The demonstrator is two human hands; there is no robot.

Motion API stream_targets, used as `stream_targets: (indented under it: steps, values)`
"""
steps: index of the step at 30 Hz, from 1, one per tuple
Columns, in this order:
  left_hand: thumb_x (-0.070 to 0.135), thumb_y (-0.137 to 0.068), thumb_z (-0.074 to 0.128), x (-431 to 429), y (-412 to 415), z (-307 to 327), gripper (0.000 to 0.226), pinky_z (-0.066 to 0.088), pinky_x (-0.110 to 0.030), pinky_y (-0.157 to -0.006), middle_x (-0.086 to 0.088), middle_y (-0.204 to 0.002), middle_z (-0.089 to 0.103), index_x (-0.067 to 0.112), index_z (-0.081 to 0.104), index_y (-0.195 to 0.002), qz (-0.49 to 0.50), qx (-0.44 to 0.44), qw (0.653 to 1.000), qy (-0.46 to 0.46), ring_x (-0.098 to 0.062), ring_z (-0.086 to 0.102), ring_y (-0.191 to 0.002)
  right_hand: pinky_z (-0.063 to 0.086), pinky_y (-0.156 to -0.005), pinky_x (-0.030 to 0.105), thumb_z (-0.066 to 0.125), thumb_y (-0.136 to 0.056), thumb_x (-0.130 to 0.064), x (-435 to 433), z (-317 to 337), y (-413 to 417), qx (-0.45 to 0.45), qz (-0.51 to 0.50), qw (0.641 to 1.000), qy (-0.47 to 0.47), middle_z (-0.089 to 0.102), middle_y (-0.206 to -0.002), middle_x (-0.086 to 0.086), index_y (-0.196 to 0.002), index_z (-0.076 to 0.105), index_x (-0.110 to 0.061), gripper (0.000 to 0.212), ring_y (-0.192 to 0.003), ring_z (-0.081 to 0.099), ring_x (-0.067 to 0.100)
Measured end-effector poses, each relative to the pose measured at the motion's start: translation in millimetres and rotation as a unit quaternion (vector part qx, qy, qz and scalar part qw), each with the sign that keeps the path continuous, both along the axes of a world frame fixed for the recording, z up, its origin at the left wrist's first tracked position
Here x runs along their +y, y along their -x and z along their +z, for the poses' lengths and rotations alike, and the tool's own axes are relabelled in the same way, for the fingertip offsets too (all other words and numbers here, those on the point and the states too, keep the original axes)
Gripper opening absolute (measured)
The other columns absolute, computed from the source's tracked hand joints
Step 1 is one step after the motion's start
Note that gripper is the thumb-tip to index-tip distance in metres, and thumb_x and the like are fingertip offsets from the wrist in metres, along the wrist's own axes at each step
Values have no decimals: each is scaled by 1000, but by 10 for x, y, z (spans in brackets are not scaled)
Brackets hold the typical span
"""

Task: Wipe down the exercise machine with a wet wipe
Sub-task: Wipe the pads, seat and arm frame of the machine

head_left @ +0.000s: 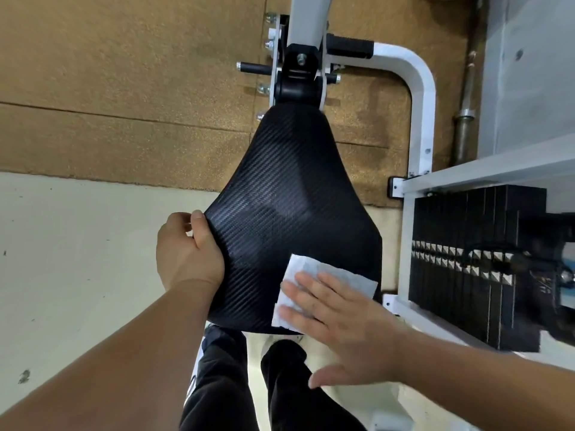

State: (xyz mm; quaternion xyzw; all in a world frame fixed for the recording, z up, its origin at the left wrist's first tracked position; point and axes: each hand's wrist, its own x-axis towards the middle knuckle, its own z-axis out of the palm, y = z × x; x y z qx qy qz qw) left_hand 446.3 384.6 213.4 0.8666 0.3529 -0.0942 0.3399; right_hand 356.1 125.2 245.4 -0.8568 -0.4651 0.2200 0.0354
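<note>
Both hands are on the black seat pad [280, 194], a flared, saddle-shaped cushion with a fine diagonal carbon-weave texture and a dull sheen, fixed by a black bracket to the white frame [418, 88] above brown flooring. Left hand [186, 253] grips the pad's left edge, thumb on top and fingers curled under. Right hand [339, 321] lies flat with fingers slightly spread, pressing a white, crumpled wet wipe [323, 275] onto the pad's near right corner, beside the black weight stack [479, 265].
</note>
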Motion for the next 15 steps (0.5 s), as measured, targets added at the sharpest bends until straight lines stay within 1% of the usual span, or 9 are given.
stream_targets:
  steps: [2, 4, 7, 10, 12, 13, 14, 15]
  values:
    - [44, -104, 34, -8, -3, 11, 38, 35, -36, -82, -7, -113, 64, 15, 58, -107, 6, -1, 1000, -2, -20, 49, -95, 1, -127, 52, 27, -92, -85, -91, -40, -303, 10, 47, 999, -20, -3, -172, 10, -165, 12, -24, 96, -159, -5, 33]
    - [44, -104, 35, -17, 0, 14, 36, 35, -35, -81, -7, -110, 63, 15, 56, -102, 9, -2, 1000, -7, -21, 50, -93, -2, -127, 54, 23, -91, -85, -66, -90, -831, 3, 37, 999, -39, -5, -172, 11, -165, 7, -28, 95, -158, -8, 34]
    - [46, -101, 34, -27, 8, 18, 37, 34, -35, -79, -6, -103, 62, 16, 54, -96, 4, -18, 1000, -16, -22, 50, -91, -6, -127, 53, 17, -89, -87, 77, -134, -1690, -34, -52, 998, 17, -16, -170, 13, -164, -4, -30, 96, -156, -20, 33]
    - [49, -97, 32, -26, 6, 16, 39, 33, -35, -78, -4, -98, 59, 16, 53, -93, 2, -30, 999, -22, -23, 49, -89, -10, -127, 49, 12, -88, -87, 242, -91, -2192, -32, -133, 990, 45, -18, -170, 15, -165, -4, -25, 100, -156, -21, 32]
    - [48, -98, 33, -26, 7, 14, 39, 34, -35, -79, -3, -97, 58, 15, 53, -93, 2, -34, 999, -23, -23, 49, -89, -9, -127, 50, 6, -86, -88, 334, -67, -2144, -8, -191, 981, 45, -21, -169, 15, -165, -6, -22, 103, -155, -24, 30]
    - [47, -99, 33, -23, 10, 12, 39, 35, -35, -79, -4, -97, 59, 15, 53, -93, 3, -33, 999, -22, -24, 50, -89, -9, -127, 51, 6, -87, -88, 360, -53, -1987, 4, -211, 977, 45, -24, -168, 16, -164, -8, -20, 104, -154, -27, 30]
    - [47, -99, 34, -21, 14, 11, 40, 35, -36, -79, -5, -97, 60, 14, 54, -93, 5, -32, 999, -19, -25, 51, -89, -9, -127, 52, 10, -88, -87, 367, -42, -1740, 5, -220, 975, 41, -25, -168, 17, -164, -7, -18, 104, -154, -28, 31]
    - [47, -100, 34, -15, 14, 10, 41, 36, -36, -78, -5, -97, 60, 13, 55, -93, 7, -29, 999, -15, -26, 52, -89, -7, -127, 53, 16, -91, -85, 358, -31, -1427, -5, -219, 975, 30, -21, -168, 20, -164, -3, -15, 104, -155, -25, 33]
